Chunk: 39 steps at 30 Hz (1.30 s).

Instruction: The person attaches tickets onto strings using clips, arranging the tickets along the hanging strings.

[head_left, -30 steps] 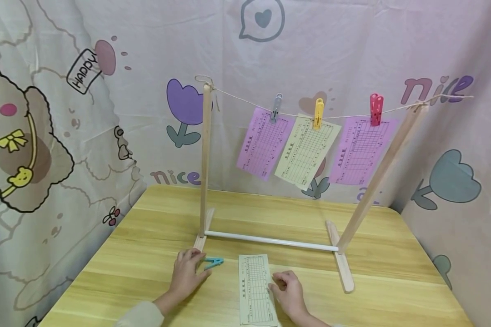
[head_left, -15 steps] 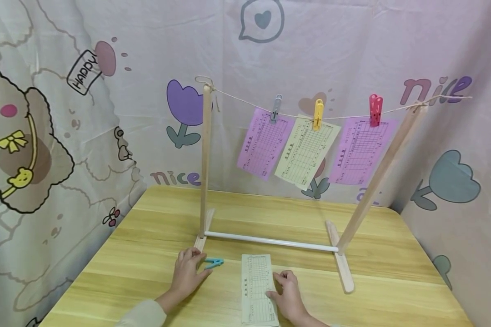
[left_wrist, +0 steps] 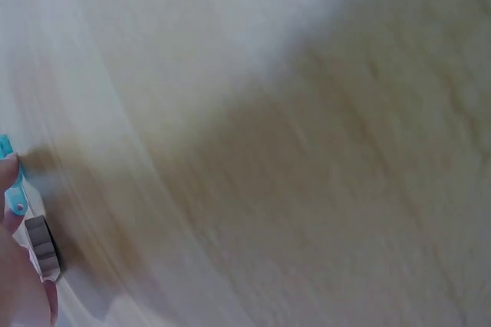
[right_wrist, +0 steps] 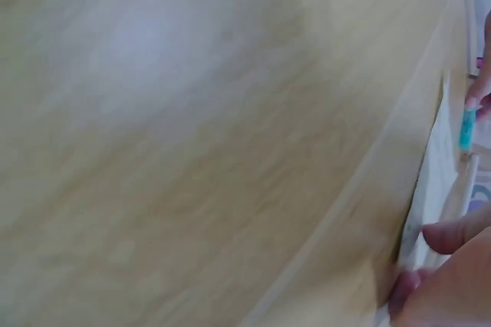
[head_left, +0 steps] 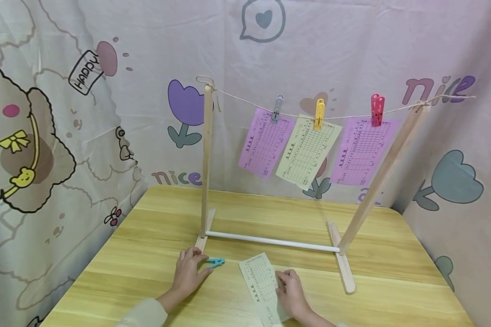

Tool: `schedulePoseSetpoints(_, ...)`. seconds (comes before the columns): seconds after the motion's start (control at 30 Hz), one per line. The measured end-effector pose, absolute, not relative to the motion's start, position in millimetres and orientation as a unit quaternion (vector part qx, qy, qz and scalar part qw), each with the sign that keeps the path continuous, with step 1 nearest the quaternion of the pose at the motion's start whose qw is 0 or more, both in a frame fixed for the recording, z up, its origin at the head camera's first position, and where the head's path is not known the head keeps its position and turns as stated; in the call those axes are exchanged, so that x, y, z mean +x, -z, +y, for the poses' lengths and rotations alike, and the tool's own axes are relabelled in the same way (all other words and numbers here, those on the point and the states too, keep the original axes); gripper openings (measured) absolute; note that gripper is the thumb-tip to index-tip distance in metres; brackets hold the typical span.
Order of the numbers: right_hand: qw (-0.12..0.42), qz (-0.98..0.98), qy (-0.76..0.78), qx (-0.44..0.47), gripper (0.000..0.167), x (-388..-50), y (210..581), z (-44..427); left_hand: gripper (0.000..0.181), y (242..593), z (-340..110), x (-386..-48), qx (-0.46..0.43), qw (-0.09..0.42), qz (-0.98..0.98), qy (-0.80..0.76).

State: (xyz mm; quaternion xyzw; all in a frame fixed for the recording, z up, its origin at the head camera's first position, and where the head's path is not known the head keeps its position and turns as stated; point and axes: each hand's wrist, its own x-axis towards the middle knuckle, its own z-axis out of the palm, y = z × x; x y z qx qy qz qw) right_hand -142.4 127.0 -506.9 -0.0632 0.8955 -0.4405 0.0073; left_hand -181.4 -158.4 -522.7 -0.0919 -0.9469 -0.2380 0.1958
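In the head view my left hand [head_left: 188, 274] pinches a blue clothespin [head_left: 217, 262] by its handles, low over the table at the foot of a wooden rack. The left wrist view catches only part of this clothespin [left_wrist: 17, 199], at its left edge. My right hand [head_left: 292, 293] grips the right edge of a pale green printed paper slip [head_left: 257, 279] between thumb and fingers. The slip is slanted, its top leaning left. Seen from the right wrist, the slip [right_wrist: 436, 166] is nearly edge-on, with the thumb on its face.
Behind the hands stands the rack, with a left wooden post [head_left: 206, 163], a right post [head_left: 380, 186] and a white bar [head_left: 270, 240]. From its string hang two pink slips and a green slip [head_left: 308, 152], held by grey, yellow [head_left: 319, 116] and red clothespins. A printed cloth lies beyond.
The paper slip shifts slightly right at first, then turns so that its top leans left, with my right hand at its edge. My left hand and the blue clothespin stay nearly in place.
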Motion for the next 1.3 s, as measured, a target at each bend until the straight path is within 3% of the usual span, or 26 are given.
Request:
schedulePoseSetpoints(0.3, -0.030, 0.913, 0.408, 0.014, 0.045, -142, 504, 115, 0.032, 519, -158, -180, -0.089, 0.183, -0.946, 0.251)
schedulePoseSetpoints(0.53, -0.042, 0.927, 0.370, 0.033, 0.036, -144, 501, 113, 0.032, 518, -158, -179, -0.086, 0.175, -0.945, 0.263)
schedulePoseSetpoints(0.87, 0.006, 0.929, 0.362, 0.070, 0.034, -151, 491, 115, 0.032, 516, -158, -181, -0.090, 0.190, -0.934, 0.287)
schedulePoseSetpoints(1.3, 0.030, 0.921, 0.386, 0.055, 0.032, -154, 490, 120, 0.033, 492, -157, -188, -0.091, 0.099, -0.898, 0.419)
